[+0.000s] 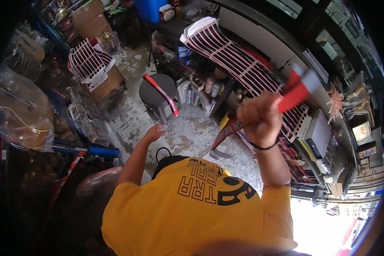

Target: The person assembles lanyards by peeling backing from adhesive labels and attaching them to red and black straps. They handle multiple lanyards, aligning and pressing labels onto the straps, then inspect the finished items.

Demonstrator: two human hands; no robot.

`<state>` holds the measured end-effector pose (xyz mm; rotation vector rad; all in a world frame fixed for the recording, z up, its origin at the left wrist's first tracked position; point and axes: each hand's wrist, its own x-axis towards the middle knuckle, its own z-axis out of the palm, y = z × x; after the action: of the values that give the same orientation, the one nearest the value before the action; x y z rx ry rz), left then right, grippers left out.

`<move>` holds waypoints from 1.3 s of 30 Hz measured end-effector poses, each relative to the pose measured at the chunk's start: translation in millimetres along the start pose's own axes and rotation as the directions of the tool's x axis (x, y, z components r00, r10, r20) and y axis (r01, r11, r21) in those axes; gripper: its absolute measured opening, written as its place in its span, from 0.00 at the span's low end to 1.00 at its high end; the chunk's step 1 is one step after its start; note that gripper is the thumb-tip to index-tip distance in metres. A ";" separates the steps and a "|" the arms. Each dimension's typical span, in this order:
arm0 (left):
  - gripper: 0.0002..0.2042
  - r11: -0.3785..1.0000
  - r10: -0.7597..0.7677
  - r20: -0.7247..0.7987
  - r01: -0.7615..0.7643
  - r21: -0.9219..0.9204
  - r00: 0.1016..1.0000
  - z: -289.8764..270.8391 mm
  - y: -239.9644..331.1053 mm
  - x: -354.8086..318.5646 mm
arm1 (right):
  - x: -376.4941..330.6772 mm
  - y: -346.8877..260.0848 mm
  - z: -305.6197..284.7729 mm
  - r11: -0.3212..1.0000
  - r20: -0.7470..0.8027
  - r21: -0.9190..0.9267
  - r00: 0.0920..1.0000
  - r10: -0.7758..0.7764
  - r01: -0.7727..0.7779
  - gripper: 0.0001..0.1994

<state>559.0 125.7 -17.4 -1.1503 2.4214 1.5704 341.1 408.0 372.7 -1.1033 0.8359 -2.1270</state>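
Nearest the camera is our yellow shirt [158, 217], with dark printing across the chest, filling the lower middle of the view. Beyond it, at right, we raise the right hand [260, 117]; its fingers are clamped around a red strap [296, 96]. A dark wristband [266, 147] sits below that grip.

Orientation of the held strap: the long axis runs diagonally, from a blurred, pale upper end at upper right, through the fist, to a greyish lower end hanging over the floor [132, 109] at lower left. The hanging end thus points to the left-hand side of the body.

We hold the left hand [156, 133] low, fingers loosely extended and apart from the held strap; we see nothing in its grasp. Of our two hands, it is the nearer to the stool [148, 99], a dark round one standing just beyond it.

Across the stool seat lies a second strap [162, 91], also red, its long axis running from upper left to lower right. Its lower end overhangs the seat edge, near the left hand but not touching it. At right, a long striped sheet [239, 62] lies beyond the right hand.
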 end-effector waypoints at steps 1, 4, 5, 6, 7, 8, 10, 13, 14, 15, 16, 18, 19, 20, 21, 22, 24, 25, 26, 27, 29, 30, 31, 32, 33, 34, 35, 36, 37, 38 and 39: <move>0.34 0.996 0.082 0.042 -0.081 -0.022 0.996 -9.2 24.2 -3.9 | 6.5 13.8 6.0 0.997 -0.018 0.049 0.998 0.060 -0.059 0.22; 0.27 0.950 0.292 0.123 -0.273 -0.154 0.948 -38.6 103.2 -34.1 | 23.9 48.9 25.3 0.976 -0.042 0.134 0.983 0.177 -0.170 0.23; 0.28 0.929 0.348 0.161 -0.317 -0.189 0.924 -47.2 127.3 -46.6 | 29.4 59.4 32.2 0.976 -0.021 0.122 0.982 0.186 -0.182 0.23; 0.29 0.865 0.476 0.170 -0.424 -0.268 0.863 -54.3 149.0 -58.8 | 34.8 68.8 39.5 0.965 -0.017 0.143 0.975 0.224 -0.219 0.23; 0.31 0.829 0.533 0.185 -0.464 -0.313 0.826 -59.1 167.7 -70.2 | 37.7 77.6 48.4 0.957 -0.009 0.142 0.967 0.255 -0.251 0.23; 0.32 0.750 0.634 0.172 -0.544 -0.377 0.754 -63.2 183.8 -78.8 | 41.4 85.6 56.7 0.949 0.002 0.139 0.959 0.285 -0.282 0.22; 0.30 0.674 0.707 0.158 -0.591 -0.443 0.689 -66.9 206.7 -92.7 | 49.6 96.7 69.7 0.897 0.078 0.113 0.903 0.421 -0.428 0.22; 0.25 0.630 0.755 0.282 -0.539 -0.559 0.591 -80.8 223.7 -99.0 | 55.1 116.6 91.4 0.828 0.083 0.021 0.826 0.557 -0.561 0.22; 0.24 0.630 0.761 0.343 -0.499 -0.596 0.551 -86.4 226.3 -99.3 | 56.5 123.7 97.8 0.806 0.067 -0.022 0.804 0.591 -0.591 0.22; 0.19 0.656 0.737 0.343 -0.495 -0.569 0.583 -91.3 226.4 -101.7 | 57.8 130.4 103.1 0.790 0.085 -0.004 0.787 0.611 -0.613 0.23; 0.17 0.653 0.742 0.381 -0.468 -0.596 0.551 -96.7 226.5 -101.8 | 58.7 136.6 107.6 0.780 0.083 0.001 0.777 0.624 -0.626 0.23; 0.13 0.629 0.766 0.438 -0.409 -0.661 0.470 -106.1 224.3 -100.3 | 60.3 149.1 115.5 0.759 0.081 0.011 0.757 0.648 -0.651 0.23; 0.12 0.636 0.749 0.446 -0.343 -0.691 0.490 -109.0 221.1 -101.1 | 62.1 155.5 119.0 0.770 0.088 0.018 0.768 0.634 -0.638 0.23; 0.12 0.619 0.746 0.441 -0.276 -0.736 0.499 -110.9 217.0 -102.5 | 65.4 161.7 121.9 0.781 0.095 0.027 0.779 0.619 -0.624 0.23; 0.12 0.597 0.743 0.437 -0.207 -0.775 0.507 -112.4 212.2 -103.6 | 68.9 167.5 124.8 0.794 0.098 0.031 0.793 0.602 -0.607 0.23; 0.14 0.564 0.757 0.389 -0.224 -0.795 0.525 -113.8 206.3 -105.7 | 72.1 172.6 127.8 0.809 0.084 0.030 0.808 0.583 -0.587 0.23; 0.20 0.497 0.778 0.292 -0.259 -0.828 0.556 -115.7 195.3 -109.3 | 79.5 180.7 132.7 0.841 0.046 0.017 0.841 0.539 -0.540 0.24; 0.26 0.406 0.818 0.227 -0.250 -0.879 0.529 -116.3 192.3 -108.4 | 84.0 183.9 134.3 0.836 0.080 0.027 0.835 0.545 -0.548 0.24; 0.26 0.390 0.787 0.186 -0.241 -0.889 0.588 -118.8 187.7 -109.6 | 87.9 187.9 136.6 0.826 0.077 0.043 0.826 0.558 -0.562 0.24; 0.26 0.372 0.749 0.144 -0.230 -0.899 0.646 -121.1 183.9 -110.7 | 91.4 192.4 139.0 0.817 0.077 0.058 0.819 0.569 -0.573 0.24; 0.28 0.411 0.680 0.131 -0.227 -0.883 0.722 -129.2 177.0 -112.2 | 99.3 203.4 143.4 0.790 0.112 0.098 0.796 0.595 -0.605 0.23; 0.29 0.408 0.678 0.092 -0.269 -0.872 0.730 -132.7 176.0 -110.9 | 102.0 209.2 145.2 0.795 0.116 0.107 0.801 0.587 -0.597 0.23; 0.30 0.406 0.674 0.052 -0.310 -0.860 0.737 -136.9 174.8 -109.8 | 104.7 216.1 146.6 0.798 0.122 0.116 0.806 0.579 -0.591 0.23; 0.31 0.403 0.669 0.011 -0.351 -0.845 0.743 -140.7 174.4 -107.9 | 108.6 222.1 145.4 0.795 0.141 0.133 0.806 0.575 -0.591 0.24; 0.27 0.354 0.677 -0.076 -0.414 -0.838 0.732 -144.1 174.1 -107.0 | 119.8 227.2 139.7 0.771 0.288 0.148 0.773 0.566 -0.619 0.22; 0.26 0.441 0.644 -0.053 -0.428 -0.789 0.763 -150.1 173.3 -104.4 | 123.9 237.4 138.3 0.802 0.214 0.118 0.804 0.556 -0.586 0.25; 0.25 0.525 0.618 -0.032 -0.443 -0.727 0.785 -157.7 172.5 -100.6 | 127.7 250.1 137.1 0.840 0.140 0.073 0.840 0.525 -0.537 0.29; 0.24 0.605 0.589 -0.011 -0.450 -0.656 0.808 -166.1 171.9 -96.3 | 131.6 261.2 132.7 0.872 0.068 0.026 0.872 0.486 -0.488 0.34; 0.22 0.598 0.536 -0.056 -0.425 -0.680 0.842 -173.5 171.3 -92.8 | 138.1 268.4 121.7 0.830 0.220 0.102 0.826 0.519 -0.549 0.46; 0.22 0.568 0.478 -0.108 -0.401 -0.719 0.872 -180.9 172.5 -85.9 | 139.3 279.5 112.6 0.795 0.241 0.179 0.809 0.536 -0.580 0.48; 0.22 0.535 0.415 -0.157 -0.380 -0.754 0.896 -189.1 174.9 -75.8 | 136.6 290.5 102.7 0.749 0.217 0.183 0.769 0.601 -0.637 0.48</move>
<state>575.7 54.3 240.9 -0.5395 2.0611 2.9371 425.6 99.3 267.0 -0.6992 0.7146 -1.5115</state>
